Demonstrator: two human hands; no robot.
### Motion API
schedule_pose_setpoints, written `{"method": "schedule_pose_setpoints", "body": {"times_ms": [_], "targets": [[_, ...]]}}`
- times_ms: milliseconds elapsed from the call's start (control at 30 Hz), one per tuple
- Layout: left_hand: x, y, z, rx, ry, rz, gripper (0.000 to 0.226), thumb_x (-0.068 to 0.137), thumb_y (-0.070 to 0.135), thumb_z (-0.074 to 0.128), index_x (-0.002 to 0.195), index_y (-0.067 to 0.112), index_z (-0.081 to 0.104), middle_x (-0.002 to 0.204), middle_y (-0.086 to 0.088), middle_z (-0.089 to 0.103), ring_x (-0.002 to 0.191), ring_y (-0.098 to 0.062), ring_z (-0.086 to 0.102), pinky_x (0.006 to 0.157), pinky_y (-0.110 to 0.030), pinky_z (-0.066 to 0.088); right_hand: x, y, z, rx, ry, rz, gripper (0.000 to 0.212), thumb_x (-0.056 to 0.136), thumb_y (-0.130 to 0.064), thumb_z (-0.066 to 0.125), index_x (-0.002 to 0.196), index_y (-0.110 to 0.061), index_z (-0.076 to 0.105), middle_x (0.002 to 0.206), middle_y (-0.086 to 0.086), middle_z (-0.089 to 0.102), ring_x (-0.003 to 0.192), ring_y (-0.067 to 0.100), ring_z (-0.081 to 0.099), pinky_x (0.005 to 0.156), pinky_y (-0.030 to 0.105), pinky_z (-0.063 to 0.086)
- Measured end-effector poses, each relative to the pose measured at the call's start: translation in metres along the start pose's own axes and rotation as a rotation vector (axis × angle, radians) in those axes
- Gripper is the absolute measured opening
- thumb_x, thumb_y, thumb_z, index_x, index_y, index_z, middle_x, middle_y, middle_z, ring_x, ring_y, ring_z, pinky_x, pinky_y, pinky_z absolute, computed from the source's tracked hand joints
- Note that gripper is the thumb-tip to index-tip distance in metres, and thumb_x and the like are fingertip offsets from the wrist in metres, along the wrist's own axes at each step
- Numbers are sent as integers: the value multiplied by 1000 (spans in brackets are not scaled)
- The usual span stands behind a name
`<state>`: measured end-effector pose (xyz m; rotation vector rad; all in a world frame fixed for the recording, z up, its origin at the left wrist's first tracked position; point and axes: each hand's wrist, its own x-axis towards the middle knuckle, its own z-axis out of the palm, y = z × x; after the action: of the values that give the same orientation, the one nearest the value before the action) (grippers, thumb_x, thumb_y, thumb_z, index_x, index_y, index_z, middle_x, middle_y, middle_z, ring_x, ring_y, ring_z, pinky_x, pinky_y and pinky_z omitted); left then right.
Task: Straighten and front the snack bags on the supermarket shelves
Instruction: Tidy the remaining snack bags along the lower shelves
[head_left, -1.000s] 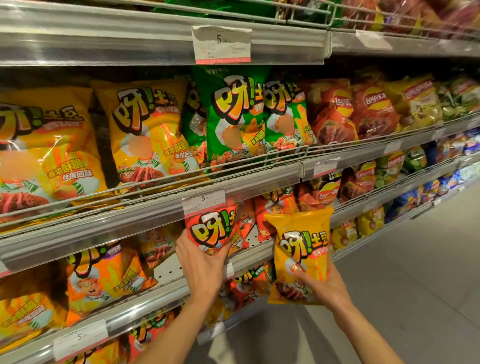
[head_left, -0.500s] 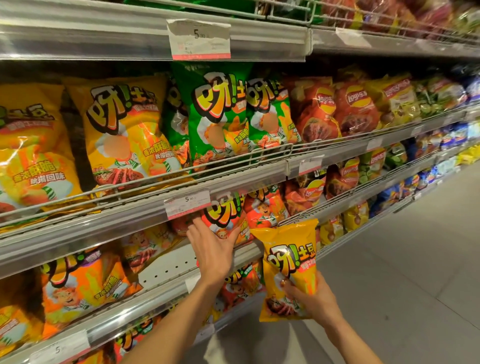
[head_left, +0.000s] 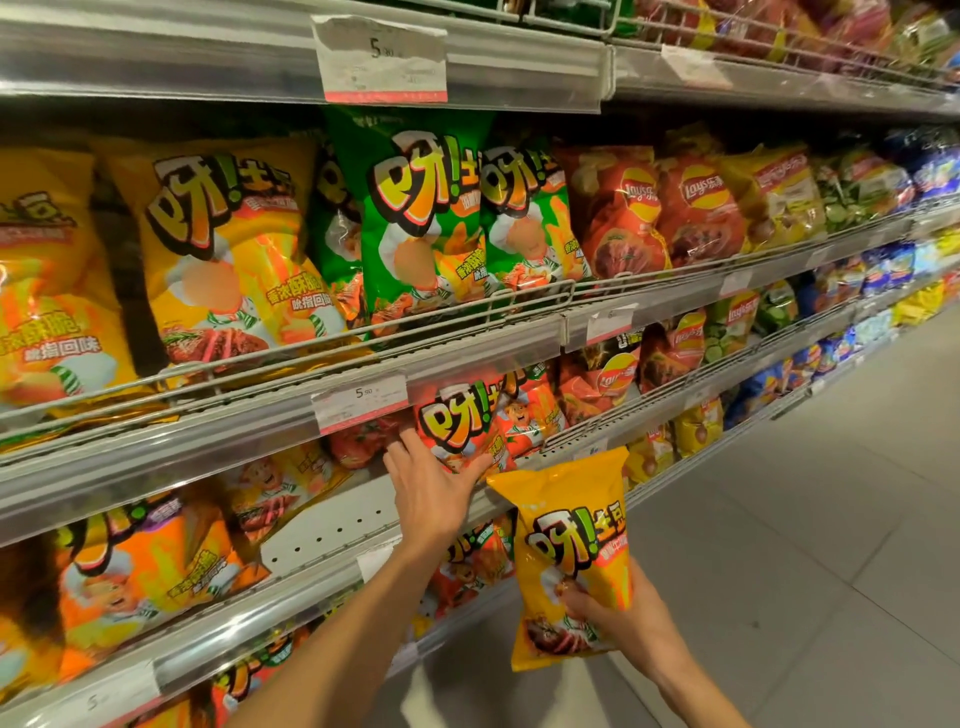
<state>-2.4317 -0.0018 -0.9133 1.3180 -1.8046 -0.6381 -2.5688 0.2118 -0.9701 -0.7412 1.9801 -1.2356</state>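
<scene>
the orange-red snack bag (head_left: 457, 423) stands upright on the middle shelf (head_left: 260, 431), just under the shelf rail above and right of a white price tag (head_left: 359, 402). its front faces out, with big yellow-and-orange cartoon lettering outlined in black and a glossy, slightly crinkled skin. the left hand (head_left: 431, 493) lies against its lower front and left edge: the fingers (head_left: 410, 441) are spread and nearly straight, flat on the bag, the thumb reaching toward the bag's bottom right corner; nothing is pinched. more orange-red bags (head_left: 530, 415) stand just beside it on the right, one leaning a little.

the yellow snack bag (head_left: 571, 556) is off the shelves, held upright in front of the lower shelf edge, its top near the left thumb but apart from it. it carries the same cartoon lettering and a picture of grilled meat at the bottom. the right hand (head_left: 618, 618) grasps it low on the right side, thumb curled over the front and the other fingers hidden behind.

on the shelf above stand large yellow bags (head_left: 228, 260), green bags (head_left: 415, 218) and red crisp bags (head_left: 623, 213) behind a wire rail. orange bags (head_left: 156, 566) sit left on the middle shelf, beside a bare perforated back panel (head_left: 327, 530). a grey tiled floor (head_left: 805, 545) runs off to the right.
</scene>
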Motion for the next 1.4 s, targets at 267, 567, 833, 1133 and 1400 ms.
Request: {"method": "schedule_pose_setpoints", "body": {"times_ms": [267, 567, 833, 1133, 1400], "targets": [[-18, -24, -55, -169, -165, 34, 91, 72, 65, 70, 141, 14, 39, 131, 6, 41, 121, -8, 40, 103, -29, 37, -24, -15, 26, 56, -209, -137, 85, 62, -50, 93, 136, -34, 54, 122, -9, 73, 112, 15, 70, 99, 46, 55], [-86, -129, -163, 474, 46, 275, 20, 93, 16, 61, 111, 8, 65, 114, -4, 56, 103, -24, 55, 86, -37, 49, -28, -72, 120, -97, -412, -219, 68, 66, -41, 93, 124, -25, 62, 107, -13, 76, 102, 7, 71, 93, 34, 57], [-102, -138, -171, 790, -211, 143, 69, 97, 40, 42, 155, 13, 19, 156, -8, 24, 143, -29, 23, 121, -41, 17, 15, -141, 192, -72, -454, -282, 47, 74, -32, 90, 113, -18, 67, 104, -1, 75, 100, 20, 71, 89, 36, 58], [-102, -141, -168, 817, -206, 87, 65, 98, 42, 35, 155, 18, 14, 154, -4, 20, 139, -26, 19, 121, -39, 16, 46, -163, 226, 2, -268, -332, 65, 74, -53, 84, 125, -27, 53, 131, -7, 59, 131, 26, 53, 95, 34, 48], [-103, -143, -166, 774, -211, 58, 69, 97, 45, 42, 154, 17, 16, 154, -4, 19, 139, -26, 19, 120, -40, 19, 56, -140, 226, -23, -396, -306, 126, 70, -65, 81, 162, -20, 7, 167, -1, 23, 152, 22, 25, 123, 42, 26]]}}
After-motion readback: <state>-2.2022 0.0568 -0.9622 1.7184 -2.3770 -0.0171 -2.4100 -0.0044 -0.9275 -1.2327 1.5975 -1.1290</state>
